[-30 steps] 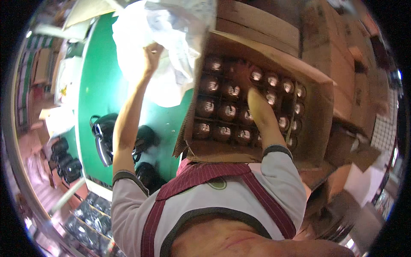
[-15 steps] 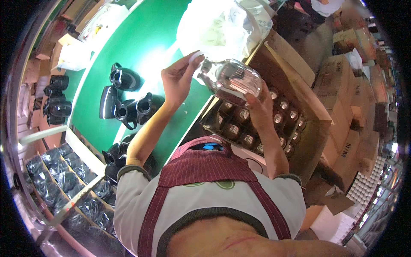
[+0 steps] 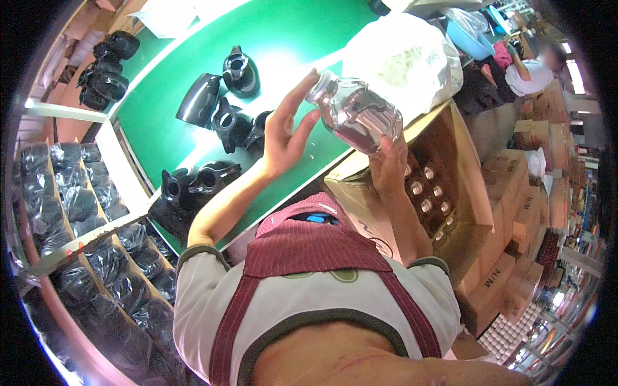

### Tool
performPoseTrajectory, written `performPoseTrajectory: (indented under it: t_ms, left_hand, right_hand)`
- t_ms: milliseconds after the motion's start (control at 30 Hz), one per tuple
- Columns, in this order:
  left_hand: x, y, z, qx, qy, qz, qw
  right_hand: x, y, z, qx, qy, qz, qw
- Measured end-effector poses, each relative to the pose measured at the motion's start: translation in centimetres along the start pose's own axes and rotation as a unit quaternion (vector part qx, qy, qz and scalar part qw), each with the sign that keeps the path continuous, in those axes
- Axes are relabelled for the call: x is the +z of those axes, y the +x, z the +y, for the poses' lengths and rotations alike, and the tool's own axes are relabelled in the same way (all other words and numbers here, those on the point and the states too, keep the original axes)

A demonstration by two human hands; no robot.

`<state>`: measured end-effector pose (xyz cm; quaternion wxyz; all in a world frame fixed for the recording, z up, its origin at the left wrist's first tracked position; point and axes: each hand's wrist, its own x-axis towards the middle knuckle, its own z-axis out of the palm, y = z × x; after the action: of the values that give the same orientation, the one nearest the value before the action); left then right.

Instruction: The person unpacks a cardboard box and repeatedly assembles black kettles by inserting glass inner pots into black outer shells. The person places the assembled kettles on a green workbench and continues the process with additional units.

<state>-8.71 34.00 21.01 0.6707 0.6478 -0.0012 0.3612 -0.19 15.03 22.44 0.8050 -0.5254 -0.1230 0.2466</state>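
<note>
My right hand (image 3: 390,166) grips a shiny, silvered glass flask liner (image 3: 362,114) near its base and holds it tilted over the table's edge. A pale ring (image 3: 320,87) sits around the neck of the liner. Beside that neck, my left hand (image 3: 285,139) is open, with fingers stretched and thumb apart; whether a fingertip touches the ring is hard to see. Below the right hand stands an open cardboard box (image 3: 475,193) with several more silvery liners in divided cells. A white plastic bag (image 3: 402,61) holding pale pieces rests just beyond the liner.
Several glossy black jug bodies (image 3: 239,72) stand and lie on the green table (image 3: 283,38). Crates at the left hold bagged black items (image 3: 84,193). Stacked cartons (image 3: 505,174) line the right. Another person (image 3: 528,76) sits at the far right by a blue basin (image 3: 468,40).
My left fingers, pinching the pale ring at the liner's mouth before, have spread open, leaving it on the neck. The view has turned, showing the table and bag farther right.
</note>
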Motion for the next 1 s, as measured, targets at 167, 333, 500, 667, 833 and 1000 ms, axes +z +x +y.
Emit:
performPoseTrajectory:
  t_ms: [167, 333, 500, 667, 833, 1000]
  left_hand:
    - [-2.4, 1.3, -0.5, 0.021, 0.179, -0.058, 0.982]
    - [-6.9, 4.7, -7.3, -0.138, 0.254, -0.064, 0.955]
    - [-16.2, 10.4, -19.8, -0.241, 0.731, 0.069, 0.634]
    - [-17.9, 11.9, -19.5, -0.210, 0.631, 0.064, 0.744]
    - [-16.3, 14.5, -4.0, -0.139, 0.220, 0.116, 0.958]
    - [-10.0, 12.7, 3.2, -0.003, 0.274, -0.044, 0.961]
  right_hand:
    - [1.1, 4.5, 1.1, 0.109, 0.016, -0.099, 0.989]
    - [-1.9, 11.1, 2.4, 0.204, 0.126, -0.115, 0.964]
    - [-3.9, 16.1, 3.8, 0.246, 0.176, -0.058, 0.951]
    - [-5.9, 18.5, 5.2, 0.255, 0.221, -0.059, 0.939]
    - [-5.3, 18.7, 5.1, 0.251, 0.201, -0.046, 0.946]
    - [0.1, 16.7, 4.4, 0.307, 0.249, -0.151, 0.906]
